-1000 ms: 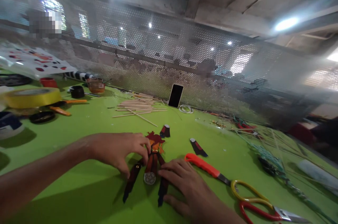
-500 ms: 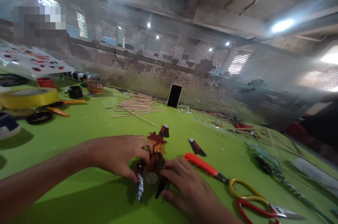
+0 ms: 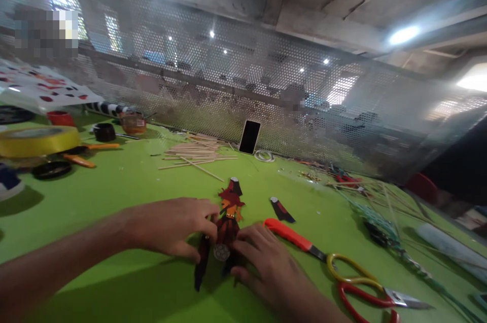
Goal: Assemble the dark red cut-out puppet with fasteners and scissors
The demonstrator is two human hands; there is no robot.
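A flat jointed paper puppet (image 3: 229,210) lies on the green tabletop between my hands, with a ragged dark-red top, an orange middle and a pale patterned disc at its near end. My left hand (image 3: 178,226) pinches its left side, thumb against a long dark limb strip (image 3: 203,262) that points toward me. Curled over the puppet's right side, my right hand (image 3: 262,257) holds another dark strip, mostly hidden under the fingers. One dark, white-tipped piece (image 3: 236,186) touches the puppet's top; a similar loose piece (image 3: 282,210) lies to the right.
Right of my right hand lie an orange-handled cutter (image 3: 289,234) and red-and-yellow scissors (image 3: 355,280). Farther back are thin wooden sticks (image 3: 198,153), a propped phone-like slab (image 3: 250,136) and a white ring coil (image 3: 264,155). Yellow tape (image 3: 38,140) sits left; green braided cord (image 3: 403,254) runs right.
The puppet's top now meets the white-tipped piece. The left limb strip, shiny blue-white before, looks dark now. My hands stay at the puppet's sides, and the view has shifted slightly.
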